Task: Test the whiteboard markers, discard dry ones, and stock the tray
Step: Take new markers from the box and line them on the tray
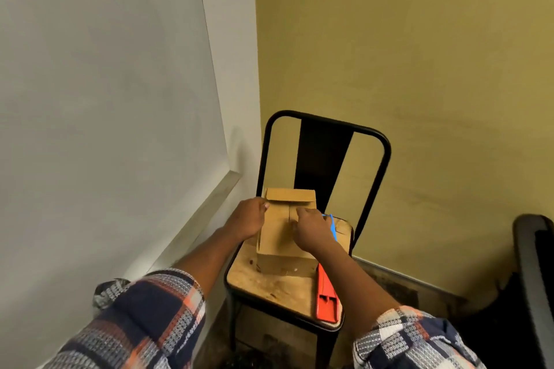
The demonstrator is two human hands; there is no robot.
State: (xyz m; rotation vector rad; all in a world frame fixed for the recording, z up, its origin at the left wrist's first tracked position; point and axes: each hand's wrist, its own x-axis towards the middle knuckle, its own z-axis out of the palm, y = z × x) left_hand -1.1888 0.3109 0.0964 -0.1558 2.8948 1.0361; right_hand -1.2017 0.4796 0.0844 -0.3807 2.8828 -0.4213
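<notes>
A brown cardboard box (277,237) stands on the wooden seat of a black metal chair (266,281). My left hand (248,216) grips the box's left side near its raised back flap (290,195). My right hand (311,231) rests on the box's top with fingers curled at the flaps' seam. A blue thing (332,226) peeks out just right of my right hand. A red tray-like piece (326,298) lies along the seat's right edge. No markers are visible; the box's inside is hidden.
A large whiteboard (105,99) with a grey ledge (209,204) fills the left. A yellow wall (419,69) is behind the chair. A dark chair or object (533,278) stands at the far right. The floor below is dark.
</notes>
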